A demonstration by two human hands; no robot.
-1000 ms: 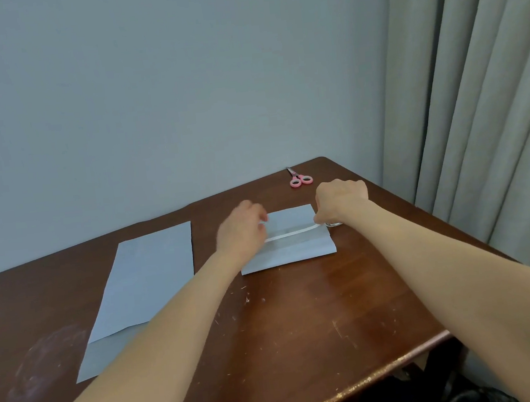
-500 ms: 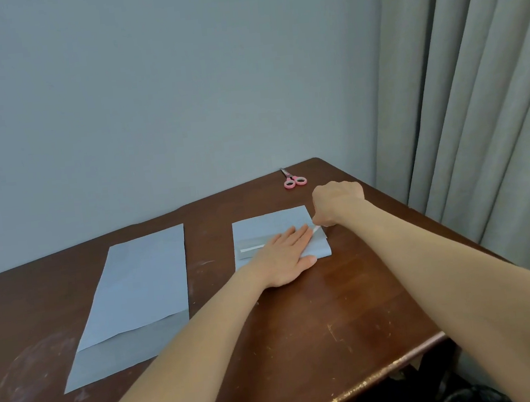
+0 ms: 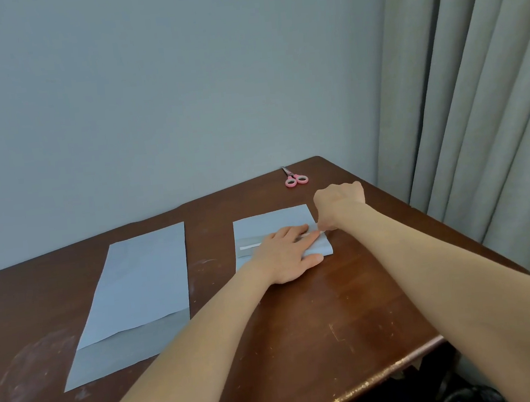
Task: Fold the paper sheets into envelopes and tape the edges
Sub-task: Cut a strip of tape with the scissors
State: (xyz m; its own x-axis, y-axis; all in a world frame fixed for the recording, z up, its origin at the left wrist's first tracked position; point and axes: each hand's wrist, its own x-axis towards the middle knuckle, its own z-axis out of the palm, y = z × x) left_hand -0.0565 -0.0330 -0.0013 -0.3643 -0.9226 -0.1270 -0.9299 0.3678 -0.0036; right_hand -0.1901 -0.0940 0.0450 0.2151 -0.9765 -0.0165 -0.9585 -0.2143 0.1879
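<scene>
Dark wood desk (image 3: 350, 306), grey wall (image 3: 164, 96) behind it. At 9 o'clock of the work area: long paper sheet (image 3: 141, 279) lying flat, with a greyer band along its 6 o'clock end; cannot tell whether it is one sheet or two. It sits well apart from both hands, nothing touching it. Centre-right: folded envelope (image 3: 269, 223) flat on the desk, with a flap edge running 9-to-3 across its middle. White tape strip (image 3: 250, 245) lies along that flap edge. Its 9 o'clock part is visible; the rest goes under the left hand (image 3: 287, 254). The left hand is palm-down on the envelope's 6 o'clock half, fingers straight and together, pointing to 2 o'clock and pressing on tape and paper. The thumb sits at the envelope's near edge, on the desk. Right hand (image 3: 339, 203) is at the envelope's 3 o'clock edge, back of hand up, fingers curled tight, pinching the tape strip's 3 o'clock end just beside the left fingertips. Pink-handled scissors (image 3: 295, 179) lie at 12 o'clock of the envelope, near the wall, blades closed. Grey curtain (image 3: 477, 113) hangs at 3 o'clock, past the desk's edge.
</scene>
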